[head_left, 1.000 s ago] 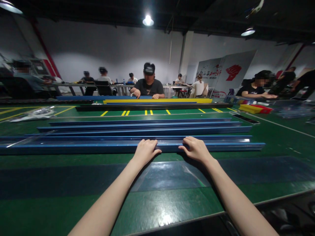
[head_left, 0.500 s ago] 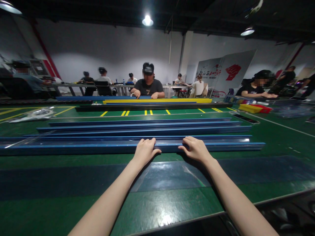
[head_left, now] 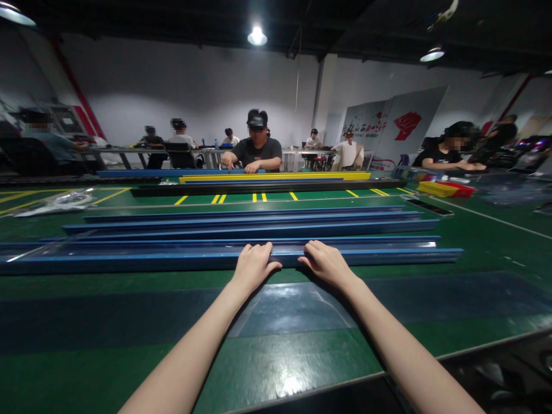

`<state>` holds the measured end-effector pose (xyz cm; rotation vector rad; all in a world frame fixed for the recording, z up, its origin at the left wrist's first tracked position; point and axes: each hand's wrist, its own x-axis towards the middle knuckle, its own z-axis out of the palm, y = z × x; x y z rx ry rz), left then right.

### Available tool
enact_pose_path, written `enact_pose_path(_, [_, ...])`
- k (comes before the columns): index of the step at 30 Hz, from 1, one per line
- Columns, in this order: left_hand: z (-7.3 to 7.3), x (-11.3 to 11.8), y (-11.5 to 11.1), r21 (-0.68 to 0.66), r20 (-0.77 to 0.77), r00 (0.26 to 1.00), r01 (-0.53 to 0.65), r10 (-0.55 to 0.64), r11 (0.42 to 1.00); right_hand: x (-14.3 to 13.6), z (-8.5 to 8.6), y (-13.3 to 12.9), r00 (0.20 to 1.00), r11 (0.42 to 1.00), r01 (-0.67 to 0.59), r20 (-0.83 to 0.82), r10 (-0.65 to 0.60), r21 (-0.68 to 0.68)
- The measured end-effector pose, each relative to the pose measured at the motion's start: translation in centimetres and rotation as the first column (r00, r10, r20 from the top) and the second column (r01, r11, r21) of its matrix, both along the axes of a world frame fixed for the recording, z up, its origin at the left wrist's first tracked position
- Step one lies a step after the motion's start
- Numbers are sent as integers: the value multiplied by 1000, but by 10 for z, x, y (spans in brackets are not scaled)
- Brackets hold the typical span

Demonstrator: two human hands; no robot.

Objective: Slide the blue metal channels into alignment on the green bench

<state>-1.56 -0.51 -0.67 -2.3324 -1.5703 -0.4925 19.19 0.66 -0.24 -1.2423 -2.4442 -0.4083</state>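
A long blue channel [head_left: 388, 256] with raised edges lies across the table in front of me. A clear strip shows inside it, with a glossy end at the right. My left hand [head_left: 253, 265] is closed over its near edge, fingers curled over the top and thumb along the front face. My right hand [head_left: 326, 263] grips the same edge a short way to the right in a like pose. The fingertips of both hands are hidden behind the edge. Nearer me, a flat clear plastic strip [head_left: 297, 307] lies on the green tabletop beneath my forearms.
More blue channels [head_left: 259, 226] lie just beyond. Farther back are a black bar [head_left: 259, 187] and a yellow bar [head_left: 276, 177]. A phone [head_left: 429, 206] and a yellow tray [head_left: 437, 189] sit at right, a plastic bag [head_left: 64, 201] at left. A co-worker [head_left: 259, 149] sits opposite.
My right hand has slid left along the channel's near edge, closer to my left hand, which stays in place. The co-worker opposite has shifted their hands to the left.
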Motion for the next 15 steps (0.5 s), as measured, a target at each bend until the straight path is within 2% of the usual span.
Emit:
enact_pose_path(10, [-1,-1,0,26,-30,998,54,-53,998,-2,7,1,999,998,46,30,-45,-32])
enact_pose_path(15, [-1,-2,-1,52,-28,997,79,-77,996,13,8,2,994,994,105,37,-103,-35])
